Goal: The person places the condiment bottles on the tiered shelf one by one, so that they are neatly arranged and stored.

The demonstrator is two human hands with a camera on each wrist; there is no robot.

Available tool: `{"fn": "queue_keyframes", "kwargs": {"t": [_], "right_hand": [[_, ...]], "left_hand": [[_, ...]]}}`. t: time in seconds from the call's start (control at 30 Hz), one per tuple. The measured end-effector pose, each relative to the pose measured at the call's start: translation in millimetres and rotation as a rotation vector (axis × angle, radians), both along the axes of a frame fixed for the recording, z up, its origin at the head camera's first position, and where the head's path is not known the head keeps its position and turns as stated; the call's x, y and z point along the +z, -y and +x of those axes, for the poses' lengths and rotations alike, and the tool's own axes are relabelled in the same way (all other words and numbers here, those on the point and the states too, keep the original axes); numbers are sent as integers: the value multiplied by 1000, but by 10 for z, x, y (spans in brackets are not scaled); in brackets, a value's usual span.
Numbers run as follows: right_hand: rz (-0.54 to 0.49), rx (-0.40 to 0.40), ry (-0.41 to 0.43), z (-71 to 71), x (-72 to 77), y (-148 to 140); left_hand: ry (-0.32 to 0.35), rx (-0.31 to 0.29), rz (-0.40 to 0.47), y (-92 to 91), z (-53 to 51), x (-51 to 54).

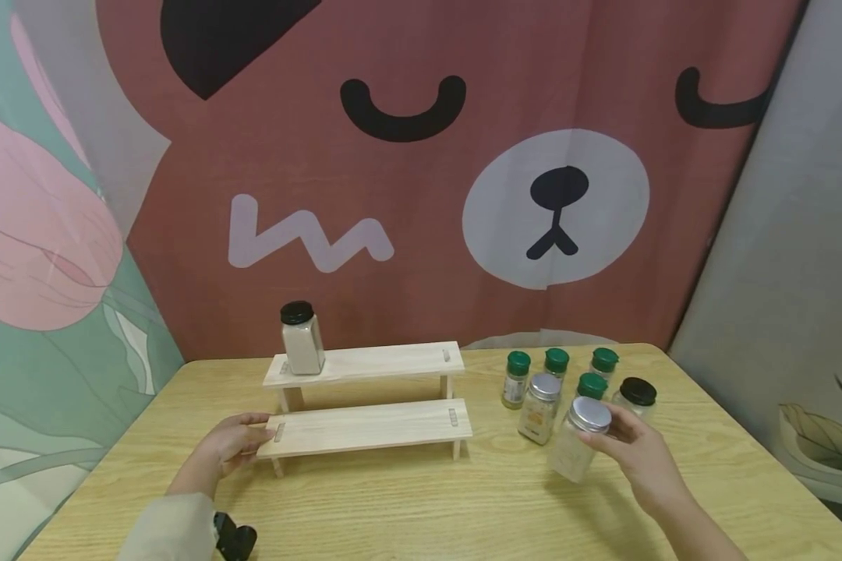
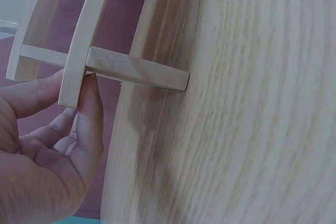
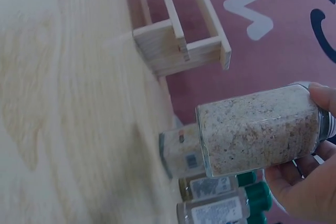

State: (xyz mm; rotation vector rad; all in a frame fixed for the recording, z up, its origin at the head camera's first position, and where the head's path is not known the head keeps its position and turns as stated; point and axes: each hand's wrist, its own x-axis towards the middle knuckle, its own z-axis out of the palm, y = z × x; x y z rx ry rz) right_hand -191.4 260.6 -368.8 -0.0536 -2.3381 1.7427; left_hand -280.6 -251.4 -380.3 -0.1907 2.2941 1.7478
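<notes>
A pale sleeve [image 1: 171, 530] is closest, with a small black thing [image 1: 235, 538] by the wrist. Past the sleeve, the left hand [image 1: 235, 444] pinches the left end of the low shelf [image 1: 365, 428]. The thumb and a finger press on both faces of the board, and the other fingers are bent.

Over on the right, the right hand [image 1: 642, 460] grips a glass jar [image 1: 573, 448] with a silver lid. The thumb is on one side and the fingers are on the other, up near the lid. Most of the jar sticks out below the grip, so its pale, speckled grains show well. It leans a bit and hangs above the wooden table [image 1: 393, 514].

Just past the held jar, another silver-lidded jar [image 1: 539, 413] stands on the table. Green-capped bottles [image 1: 514, 386] stand close by. A black-lidded jar [image 1: 635, 396] is just behind the right hand's fingers.

Farther back is the high shelf [image 1: 386, 360]. A square jar [image 1: 303, 347] with a black lid stands up straight on its left end. Behind everything hangs a big cloth [image 1: 407, 304] with a sleepy bear face on it.
</notes>
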Motion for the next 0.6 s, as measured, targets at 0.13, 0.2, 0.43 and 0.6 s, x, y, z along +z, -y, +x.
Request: {"fn": "queue_keyframes", "kwargs": {"t": [0.13,0.2,0.43,0.6], "right_hand": [[36,-5,28,51,173,122],[22,1,19,64,228,169],[-77,45,-41,55,321,290],[-76,76,-75,38,386,387]], "left_hand": [[4,9,-3,-2,-5,-1],[-3,-2,-9,2,-4,6],[7,5,-29,0,6,25],[3,-3,-20,-12,17,29]]}}
